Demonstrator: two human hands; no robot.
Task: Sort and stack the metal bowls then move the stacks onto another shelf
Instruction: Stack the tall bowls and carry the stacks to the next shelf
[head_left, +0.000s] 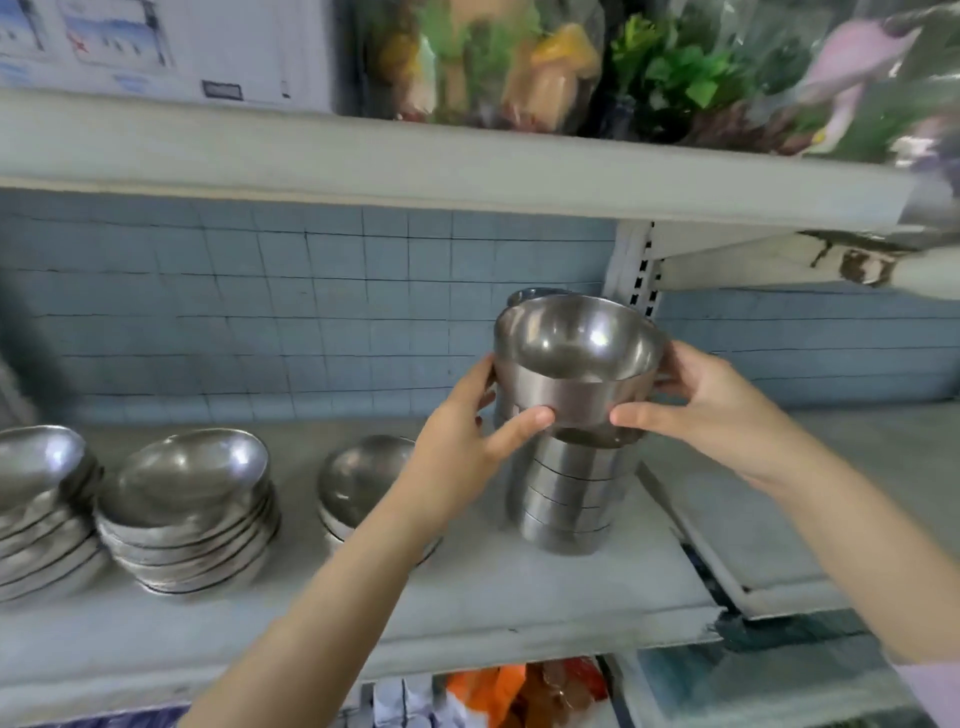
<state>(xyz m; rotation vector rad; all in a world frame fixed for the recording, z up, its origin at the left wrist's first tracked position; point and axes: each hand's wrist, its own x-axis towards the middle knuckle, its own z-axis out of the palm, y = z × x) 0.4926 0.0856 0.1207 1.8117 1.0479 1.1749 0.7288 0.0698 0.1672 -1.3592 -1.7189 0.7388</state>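
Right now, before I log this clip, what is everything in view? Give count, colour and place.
held bowl: one, steel, above the tall stack
tall stack: one, steel straight-sided bowls, middle shelf centre
shallow bowl stacks: three, steel, middle shelf left; the rightmost is partly behind the left arm
middle shelf: one, pale grey
upper shelf: one, off-white, across the top
wrapped plants: several, green, orange, pink, on the upper shelf
white box: one, upper shelf left
tiled wall: blue-grey, behind the bowls
packets: orange, below the middle shelf, count unclear
left hand: grips the held bowl's left side
right hand: grips its right side
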